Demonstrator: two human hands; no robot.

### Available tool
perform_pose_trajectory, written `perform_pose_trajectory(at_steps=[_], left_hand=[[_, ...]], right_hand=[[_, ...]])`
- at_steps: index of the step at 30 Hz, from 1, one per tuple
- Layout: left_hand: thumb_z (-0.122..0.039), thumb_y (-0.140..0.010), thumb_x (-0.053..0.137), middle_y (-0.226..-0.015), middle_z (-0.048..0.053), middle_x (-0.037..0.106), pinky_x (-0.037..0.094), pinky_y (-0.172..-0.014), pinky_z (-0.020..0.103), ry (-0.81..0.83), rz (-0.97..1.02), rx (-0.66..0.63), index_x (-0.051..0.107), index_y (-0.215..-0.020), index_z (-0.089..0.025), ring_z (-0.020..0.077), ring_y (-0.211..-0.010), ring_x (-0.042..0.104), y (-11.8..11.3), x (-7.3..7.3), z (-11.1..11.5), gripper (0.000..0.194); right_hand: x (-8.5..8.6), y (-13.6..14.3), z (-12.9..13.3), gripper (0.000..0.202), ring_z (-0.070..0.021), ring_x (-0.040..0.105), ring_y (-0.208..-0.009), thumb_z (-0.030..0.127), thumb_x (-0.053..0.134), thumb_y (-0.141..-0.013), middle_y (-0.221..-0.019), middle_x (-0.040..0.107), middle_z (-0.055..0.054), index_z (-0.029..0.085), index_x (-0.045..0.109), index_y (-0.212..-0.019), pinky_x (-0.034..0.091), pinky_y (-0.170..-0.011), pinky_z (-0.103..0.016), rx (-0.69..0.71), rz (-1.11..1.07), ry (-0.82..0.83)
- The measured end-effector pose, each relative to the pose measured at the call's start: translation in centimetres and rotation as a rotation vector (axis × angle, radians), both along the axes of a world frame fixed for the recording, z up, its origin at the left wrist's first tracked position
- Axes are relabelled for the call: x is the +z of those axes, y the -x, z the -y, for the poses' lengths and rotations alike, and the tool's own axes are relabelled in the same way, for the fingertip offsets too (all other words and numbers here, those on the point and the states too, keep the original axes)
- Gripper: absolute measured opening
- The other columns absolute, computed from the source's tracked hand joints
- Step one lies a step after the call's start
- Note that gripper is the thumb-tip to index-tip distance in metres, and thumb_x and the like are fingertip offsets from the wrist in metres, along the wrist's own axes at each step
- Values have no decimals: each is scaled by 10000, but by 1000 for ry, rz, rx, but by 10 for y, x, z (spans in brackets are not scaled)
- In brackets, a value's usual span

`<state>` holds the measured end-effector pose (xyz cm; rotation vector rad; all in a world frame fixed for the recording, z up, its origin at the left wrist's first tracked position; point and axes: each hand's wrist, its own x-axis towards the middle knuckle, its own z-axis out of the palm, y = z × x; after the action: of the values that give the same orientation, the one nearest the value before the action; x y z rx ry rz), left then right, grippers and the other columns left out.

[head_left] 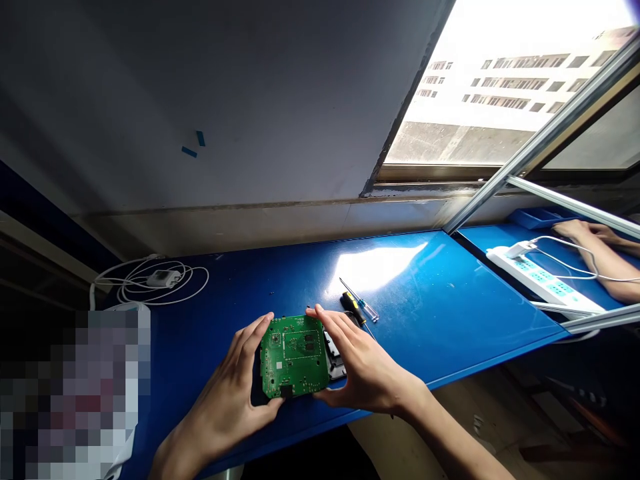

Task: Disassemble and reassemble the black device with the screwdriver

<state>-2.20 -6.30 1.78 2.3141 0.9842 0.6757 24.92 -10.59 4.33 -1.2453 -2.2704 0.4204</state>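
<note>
A green circuit board [295, 357] is held between my two hands over the front part of the blue table. My left hand [235, 380] grips its left edge, fingers at the top corner and thumb at the bottom. Across from it, my right hand [363, 363] clasps the right edge in the same way. Behind my right fingers, partly hidden, a white and black plastic housing [336, 357] shows. Just beyond that hand lie a screwdriver with a black and yellow handle [353, 307] and a thinner one with a clear blue handle [369, 310].
A coiled white cable with an adapter [163, 278] lies at the back left of the blue table [430, 320]. A white power strip [550, 283] sits beyond the metal frame [500, 180] at right. There, another person's arms [600, 250] rest near a blue tray [540, 217].
</note>
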Motion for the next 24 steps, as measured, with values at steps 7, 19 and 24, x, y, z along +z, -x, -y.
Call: perform_pose_trajectory(at_steps=[7, 19, 24], left_hand=[[-189, -819, 808, -1681, 77, 355, 305, -1224, 680, -138, -132, -81, 40, -1656, -376, 426, -1551, 281, -19, 4, 0, 1151], [-424, -726, 928, -1622, 125, 407, 406, -1193, 604, 364, 378, -4, 196, -1584, -396, 401, -1486, 419, -9, 3, -3, 1128], [-715, -643, 890, -1610, 146, 415, 467, -1146, 601, 522, 587, -90, 189, -1572, -407, 437, -1447, 470, -5, -7, 1, 1204]], right_hand=[[5, 13, 4, 1294, -438, 469, -1427, 206, 771, -772, -1555, 445, -304, 104, -191, -1632, 513, -1100, -585, 32, 183, -78], [14, 10, 10, 1264, -360, 406, -1512, 411, 836, -834, -1666, 339, -216, 261, -111, -1658, 475, -1164, -515, -30, 28, 23], [9, 12, 6, 1109, -330, 451, -1489, 345, 810, -847, -1646, 398, -186, 247, 74, -1671, 446, -1191, -474, -12, 3, 183]])
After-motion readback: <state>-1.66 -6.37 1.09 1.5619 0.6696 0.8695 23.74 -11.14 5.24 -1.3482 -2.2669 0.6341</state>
